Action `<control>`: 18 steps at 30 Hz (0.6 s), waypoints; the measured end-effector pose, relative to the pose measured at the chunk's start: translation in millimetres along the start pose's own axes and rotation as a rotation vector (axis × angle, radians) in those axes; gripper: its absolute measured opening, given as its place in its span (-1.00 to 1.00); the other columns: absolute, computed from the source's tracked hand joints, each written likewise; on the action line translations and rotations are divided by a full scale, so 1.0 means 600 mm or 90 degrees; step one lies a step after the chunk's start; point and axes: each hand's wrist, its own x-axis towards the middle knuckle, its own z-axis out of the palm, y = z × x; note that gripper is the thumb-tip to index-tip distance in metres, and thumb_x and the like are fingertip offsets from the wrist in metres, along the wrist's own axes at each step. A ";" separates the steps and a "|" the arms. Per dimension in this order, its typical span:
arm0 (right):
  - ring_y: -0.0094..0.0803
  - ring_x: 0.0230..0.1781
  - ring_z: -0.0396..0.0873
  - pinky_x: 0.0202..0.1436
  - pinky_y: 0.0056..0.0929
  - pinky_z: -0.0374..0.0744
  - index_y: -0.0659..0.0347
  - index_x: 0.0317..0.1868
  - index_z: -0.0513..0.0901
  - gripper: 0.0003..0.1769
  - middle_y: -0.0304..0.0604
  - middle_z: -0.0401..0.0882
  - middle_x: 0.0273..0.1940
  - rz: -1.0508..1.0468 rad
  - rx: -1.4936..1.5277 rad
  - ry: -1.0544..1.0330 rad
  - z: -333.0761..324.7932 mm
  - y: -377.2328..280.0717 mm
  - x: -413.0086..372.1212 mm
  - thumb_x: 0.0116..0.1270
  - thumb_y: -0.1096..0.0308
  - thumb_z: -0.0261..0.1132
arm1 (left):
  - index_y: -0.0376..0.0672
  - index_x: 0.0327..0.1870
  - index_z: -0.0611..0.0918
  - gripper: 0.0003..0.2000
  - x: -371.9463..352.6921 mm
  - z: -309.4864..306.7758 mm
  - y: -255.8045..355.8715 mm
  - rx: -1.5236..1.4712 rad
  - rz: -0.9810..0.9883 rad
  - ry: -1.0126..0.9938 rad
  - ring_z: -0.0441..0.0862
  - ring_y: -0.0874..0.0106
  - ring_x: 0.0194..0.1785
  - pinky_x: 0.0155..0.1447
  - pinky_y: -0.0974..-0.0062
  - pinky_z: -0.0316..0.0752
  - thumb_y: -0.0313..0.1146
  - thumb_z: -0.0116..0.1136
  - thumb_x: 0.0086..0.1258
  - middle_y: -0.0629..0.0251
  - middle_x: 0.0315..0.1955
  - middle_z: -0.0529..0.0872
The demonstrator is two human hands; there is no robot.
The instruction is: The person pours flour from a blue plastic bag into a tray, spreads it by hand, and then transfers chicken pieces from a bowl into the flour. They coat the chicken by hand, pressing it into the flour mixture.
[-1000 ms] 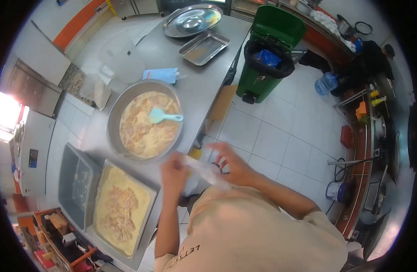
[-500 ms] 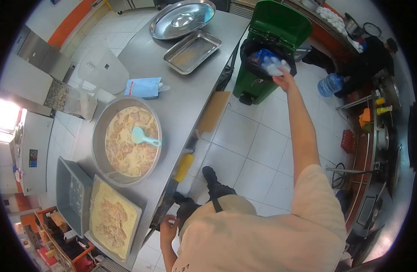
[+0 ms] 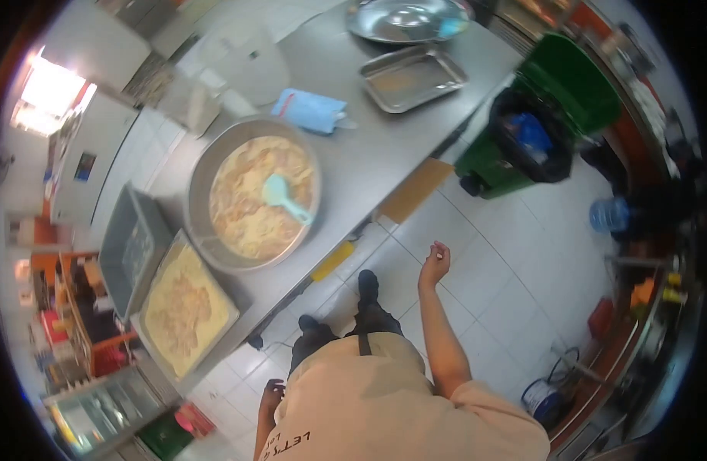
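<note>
My right hand (image 3: 435,265) hangs over the floor tiles between the steel table and the bin, fingers loosely curled and apart, with nothing visible in it. Low beside my body is my left hand (image 3: 272,396), its fingers bent and slightly apart; I make out nothing in it. A large round metal pan (image 3: 196,223) on the table holds pieces in a creamy mixture, with a light turquoise scoop (image 3: 283,196) resting in it. Nearer me, a rectangular tray (image 3: 207,338) carries similar pieces in pale batter. The green bin (image 3: 491,157) stands open, blue plastic (image 3: 530,134) inside its black liner.
On the steel table (image 3: 342,173) are a grey tub (image 3: 127,261), a blue-and-white packet (image 3: 311,111), a clear plastic container (image 3: 246,65), an empty metal tray (image 3: 415,77) and an oval platter (image 3: 407,19). A water jug (image 3: 608,215) and a dark-clothed person are at the right.
My right hand has drawn back from the bin toward my body; the whitish plastic it held over the bin is out of it. My view has turned, shifting the table.
</note>
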 end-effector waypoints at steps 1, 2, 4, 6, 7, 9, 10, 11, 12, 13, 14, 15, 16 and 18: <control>-0.52 -0.33 0.51 -0.30 -0.51 0.48 0.25 -0.18 0.64 -0.85 -0.27 0.60 -0.29 -0.130 0.036 0.000 0.035 -0.030 -0.023 0.32 0.37 0.23 | -0.26 -0.06 0.58 -0.75 -0.014 0.009 0.041 -0.023 -0.067 -0.006 0.59 0.40 -0.32 -0.24 0.45 0.51 -0.50 0.01 0.24 0.22 -0.29 0.68; -0.51 -0.35 0.49 -0.24 -0.52 0.46 0.27 -0.22 0.62 -0.89 -0.27 0.58 -0.27 -0.259 0.079 0.005 0.069 -0.066 -0.044 0.34 0.41 0.22 | -0.27 -0.07 0.58 -0.76 -0.026 0.015 0.079 -0.044 -0.130 -0.016 0.59 0.40 -0.29 -0.20 0.45 0.52 -0.50 0.03 0.26 0.21 -0.28 0.69; -0.48 -0.28 0.50 -0.18 -0.49 0.46 0.26 -0.21 0.61 -0.90 -0.26 0.56 -0.27 -0.280 0.235 -0.173 0.151 -0.181 -0.067 0.34 0.42 0.22 | -0.28 -0.07 0.59 -0.77 -0.025 0.033 0.036 -0.035 -0.104 -0.020 0.60 0.39 -0.25 -0.13 0.44 0.51 -0.46 0.04 0.29 0.20 -0.26 0.69; -0.31 -0.23 0.55 -0.15 -0.44 0.50 0.26 -0.16 0.60 -0.82 -0.11 0.58 -0.27 -0.418 0.027 -0.256 0.236 -0.237 -0.018 0.24 0.42 0.29 | -0.29 -0.07 0.59 -0.78 -0.006 0.051 -0.029 -0.016 -0.070 -0.032 0.61 0.38 -0.20 -0.07 0.43 0.51 -0.43 0.05 0.32 0.20 -0.23 0.70; -0.21 -0.23 0.56 -0.14 -0.30 0.52 0.25 -0.15 0.61 -0.78 -0.09 0.59 -0.27 -0.449 -0.005 -0.236 0.266 -0.302 -0.032 0.22 0.35 0.31 | -0.31 -0.08 0.60 -0.77 0.001 0.060 -0.076 -0.074 -0.015 -0.026 0.61 0.37 -0.16 -0.02 0.42 0.49 -0.40 0.07 0.32 0.18 -0.22 0.70; -0.15 -0.11 0.58 -0.08 -0.18 0.53 0.25 -0.08 0.60 -0.64 -0.06 0.63 -0.19 -0.465 -0.120 -0.245 0.365 -0.297 0.043 0.20 0.21 0.34 | -0.32 -0.12 0.62 -0.78 -0.006 0.072 -0.141 -0.118 0.063 0.002 0.60 0.37 -0.11 0.04 0.42 0.47 -0.38 0.09 0.32 0.17 -0.21 0.70; -0.11 -0.09 0.59 -0.06 -0.16 0.53 0.27 -0.10 0.63 -0.60 -0.03 0.65 -0.17 -0.384 -0.200 -0.230 0.397 -0.315 0.054 0.16 0.16 0.36 | -0.31 -0.13 0.62 -0.79 -0.038 0.074 -0.095 0.004 0.006 0.045 0.59 0.37 -0.12 0.02 0.42 0.47 -0.38 0.10 0.31 0.19 -0.22 0.70; -0.07 -0.06 0.60 -0.04 -0.13 0.54 0.29 -0.12 0.65 -0.56 0.00 0.67 -0.15 -0.301 -0.279 -0.214 0.424 -0.329 0.061 0.12 0.10 0.39 | -0.31 -0.13 0.62 -0.79 -0.050 0.081 -0.109 -0.046 -0.021 0.044 0.59 0.38 -0.13 0.01 0.42 0.47 -0.37 0.10 0.32 0.19 -0.23 0.70; -0.07 -0.06 0.60 -0.04 -0.13 0.54 0.29 -0.12 0.65 -0.56 0.00 0.67 -0.15 -0.301 -0.275 -0.219 0.453 -0.327 0.082 0.12 0.10 0.39 | -0.30 -0.14 0.62 -0.79 -0.060 0.086 -0.123 -0.097 -0.048 0.043 0.58 0.38 -0.14 0.01 0.41 0.47 -0.36 0.10 0.32 0.20 -0.23 0.69; -0.06 -0.09 0.62 -0.04 -0.15 0.55 0.28 -0.19 0.69 -0.59 0.02 0.69 -0.18 -0.296 -0.295 -0.237 0.483 -0.309 0.117 0.10 0.10 0.40 | -0.30 -0.14 0.62 -0.79 -0.070 0.091 -0.117 -0.099 -0.048 0.049 0.58 0.38 -0.14 0.01 0.41 0.47 -0.36 0.10 0.32 0.20 -0.23 0.69; -0.06 -0.12 0.64 -0.04 -0.17 0.55 0.27 -0.26 0.72 -0.62 0.04 0.70 -0.21 -0.290 -0.318 -0.256 0.501 -0.298 0.137 0.08 0.11 0.41 | -0.30 -0.15 0.63 -0.79 -0.094 0.095 -0.102 -0.126 -0.066 0.058 0.59 0.38 -0.15 0.00 0.42 0.48 -0.36 0.09 0.33 0.19 -0.23 0.70; -0.06 -0.12 0.64 -0.04 -0.17 0.55 0.27 -0.26 0.72 -0.62 0.04 0.70 -0.21 -0.291 -0.319 -0.263 0.507 -0.302 0.140 0.08 0.11 0.41 | -0.30 -0.15 0.63 -0.79 -0.111 0.096 -0.095 -0.155 -0.085 0.067 0.59 0.38 -0.15 -0.01 0.42 0.48 -0.35 0.09 0.34 0.18 -0.24 0.70; -0.04 -0.21 0.65 -0.08 -0.18 0.56 0.24 -0.32 0.74 -0.68 0.03 0.71 -0.27 -0.343 -0.311 -0.273 0.509 -0.317 0.139 0.08 0.14 0.40 | -0.30 -0.15 0.63 -0.79 -0.123 0.103 -0.092 -0.169 -0.091 0.076 0.59 0.38 -0.16 -0.01 0.43 0.48 -0.35 0.09 0.34 0.18 -0.24 0.70; -0.09 -0.36 0.66 -0.15 -0.22 0.57 0.17 -0.39 0.76 -0.76 -0.02 0.72 -0.35 -0.432 -0.294 -0.315 0.509 -0.370 0.122 0.08 0.17 0.39 | -0.30 -0.15 0.63 -0.79 -0.136 0.122 -0.088 -0.190 -0.101 0.091 0.59 0.39 -0.16 -0.02 0.43 0.48 -0.35 0.09 0.34 0.18 -0.24 0.70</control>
